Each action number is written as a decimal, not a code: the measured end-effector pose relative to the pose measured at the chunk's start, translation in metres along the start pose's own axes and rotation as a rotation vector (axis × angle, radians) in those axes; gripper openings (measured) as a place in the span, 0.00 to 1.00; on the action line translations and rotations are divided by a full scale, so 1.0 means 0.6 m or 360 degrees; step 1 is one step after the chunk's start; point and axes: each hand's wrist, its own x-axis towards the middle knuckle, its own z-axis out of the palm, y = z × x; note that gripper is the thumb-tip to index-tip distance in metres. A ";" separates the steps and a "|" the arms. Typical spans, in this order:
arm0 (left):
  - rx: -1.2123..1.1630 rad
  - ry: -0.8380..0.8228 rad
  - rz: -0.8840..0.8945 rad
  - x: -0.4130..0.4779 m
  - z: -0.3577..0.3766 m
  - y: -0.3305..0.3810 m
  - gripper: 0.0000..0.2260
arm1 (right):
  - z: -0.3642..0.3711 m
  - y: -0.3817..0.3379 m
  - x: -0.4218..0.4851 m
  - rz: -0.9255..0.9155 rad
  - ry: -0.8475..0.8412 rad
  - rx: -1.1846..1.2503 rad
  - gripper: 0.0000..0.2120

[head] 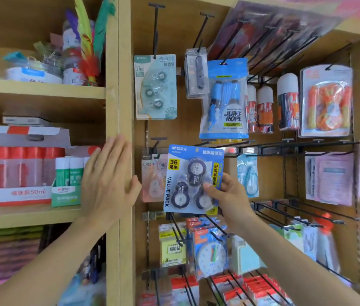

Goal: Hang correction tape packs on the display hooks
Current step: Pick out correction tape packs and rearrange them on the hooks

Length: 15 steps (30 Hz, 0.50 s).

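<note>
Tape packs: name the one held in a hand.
The blue pack, pinched by the right hand. The teal pack and pink pack hang on hooks, untouched.

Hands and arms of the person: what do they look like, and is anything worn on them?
Nothing is worn. The left hand and the right hand have no gloves, and no ring, watch or bracelet shows. The left forearm and the right forearm are bare to the picture's edge, with no sleeve in view.
</note>
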 end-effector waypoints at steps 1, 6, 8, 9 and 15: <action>0.0037 -0.0042 -0.0006 -0.005 0.001 -0.001 0.31 | -0.004 0.004 0.004 0.0002 0.0039 0.0009 0.13; 0.0040 -0.0088 -0.0062 -0.013 0.004 0.002 0.31 | -0.018 0.020 0.021 -0.0017 0.0096 -0.0034 0.13; 0.0026 -0.0083 -0.0064 -0.014 0.004 0.001 0.31 | -0.018 0.023 0.024 -0.0033 0.0085 -0.0042 0.12; 0.0023 -0.0079 -0.0064 -0.014 0.005 0.000 0.30 | -0.018 0.023 0.025 -0.0035 0.0078 -0.0034 0.12; -0.0007 -0.0036 -0.0071 -0.016 0.004 -0.001 0.29 | -0.040 0.011 0.020 -0.0065 0.0125 0.0024 0.12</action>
